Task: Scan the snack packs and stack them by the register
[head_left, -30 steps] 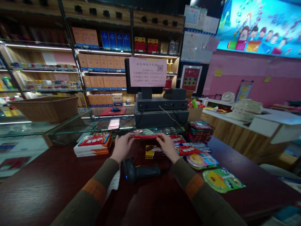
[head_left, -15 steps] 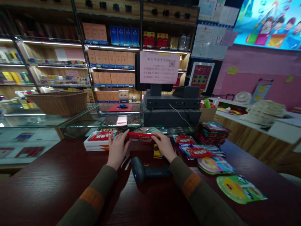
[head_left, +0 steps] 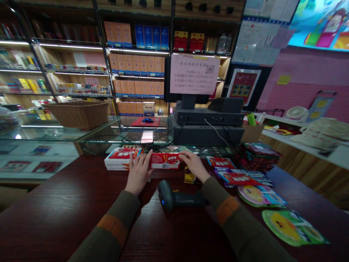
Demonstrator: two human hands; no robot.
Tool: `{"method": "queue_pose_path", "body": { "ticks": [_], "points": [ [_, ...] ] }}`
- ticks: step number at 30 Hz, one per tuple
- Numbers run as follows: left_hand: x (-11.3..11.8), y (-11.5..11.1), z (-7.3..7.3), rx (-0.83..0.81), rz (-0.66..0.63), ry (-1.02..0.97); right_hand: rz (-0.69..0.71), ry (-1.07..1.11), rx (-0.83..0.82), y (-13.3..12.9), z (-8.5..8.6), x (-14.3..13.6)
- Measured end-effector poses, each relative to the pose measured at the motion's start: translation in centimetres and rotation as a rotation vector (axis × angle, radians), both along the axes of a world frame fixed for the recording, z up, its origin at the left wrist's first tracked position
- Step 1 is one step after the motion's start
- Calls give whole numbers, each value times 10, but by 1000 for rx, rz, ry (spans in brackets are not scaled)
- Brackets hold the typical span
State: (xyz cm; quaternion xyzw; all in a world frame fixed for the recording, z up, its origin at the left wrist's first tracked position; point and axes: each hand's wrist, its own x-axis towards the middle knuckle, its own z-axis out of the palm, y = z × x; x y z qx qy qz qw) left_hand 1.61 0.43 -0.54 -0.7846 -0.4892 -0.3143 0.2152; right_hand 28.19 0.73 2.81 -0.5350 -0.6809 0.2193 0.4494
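Note:
Between my two hands is a long red snack box (head_left: 165,161) with white lettering and a barcode on its near side. My left hand (head_left: 139,172) grips its left end, and my right hand (head_left: 194,164) pinches its right end. Left of my left hand, red packets lie on a white box (head_left: 117,164). A black barcode scanner (head_left: 178,198) with a small blue light lies on the dark table (head_left: 103,203) below my hands. Partly hidden by my right hand is a small yellow and brown packet (head_left: 188,175).
To the right lie red and purple snack packets (head_left: 240,178), a stack of dark red packets (head_left: 257,156) and round-ended colourful packs (head_left: 293,227). A cash register (head_left: 207,127) stands behind on a glass counter. A wicker basket (head_left: 81,114) sits at the back left.
The red box has tipped so that its side with the barcode now faces me. Both hands stay at its ends. The whole view has shifted slightly.

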Motion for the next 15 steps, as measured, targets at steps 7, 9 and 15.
{"method": "queue_pose_path", "body": {
  "ticks": [7,9,15],
  "points": [
    [-3,1,-1,-26,-26,23,53,29,-6,7,-5,4],
    [-4,2,-1,-36,-39,20,63,36,-16,9,-6,5],
    [-8,5,-4,-86,-112,9,69,-1,10,11,-5,7]
  ]
}}
